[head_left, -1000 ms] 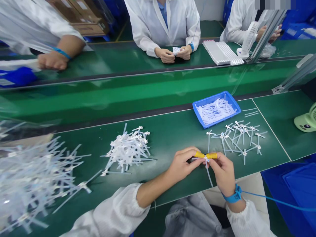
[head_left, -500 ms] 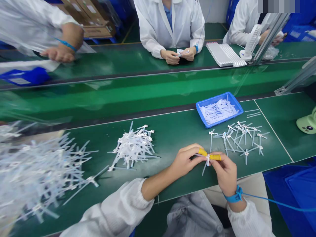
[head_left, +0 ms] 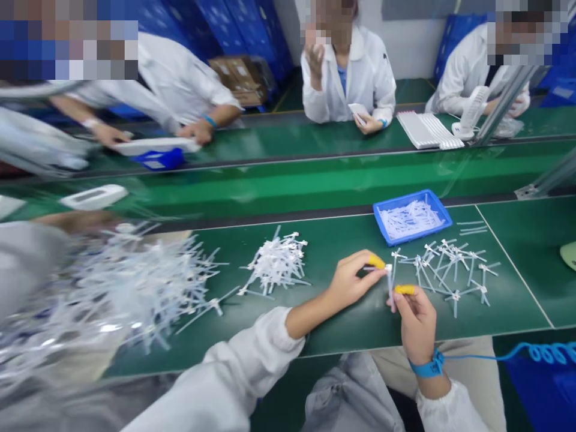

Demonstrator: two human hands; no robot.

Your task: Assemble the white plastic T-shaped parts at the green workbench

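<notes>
My left hand [head_left: 353, 281], a yellow cover on one fingertip, pinches a small white connector with thin translucent tubes [head_left: 389, 271]. One tube points left along the fingers and others hang down. My right hand [head_left: 418, 321], also with a yellow fingertip cover and a blue wrist strap, is closed at the lower end of a hanging tube [head_left: 391, 297]. Right of my hands lies a loose group of similar tube-and-connector pieces [head_left: 455, 296]. A small pile of such pieces [head_left: 276, 261] sits to the left.
A blue tray [head_left: 392, 240] of short tubes stands behind my hands, with loose tubes [head_left: 472, 231] to its right. A large heap of tube pieces [head_left: 153, 288] fills the left, beside a blurred sleeve [head_left: 27, 258]. Co-workers sit across the bench; a small fan [head_left: 472, 114] stands there.
My right hand has moved down from the connector to the tube's lower end, while my left still holds the connector. The view has shifted; the co-worker opposite has raised a hand.
</notes>
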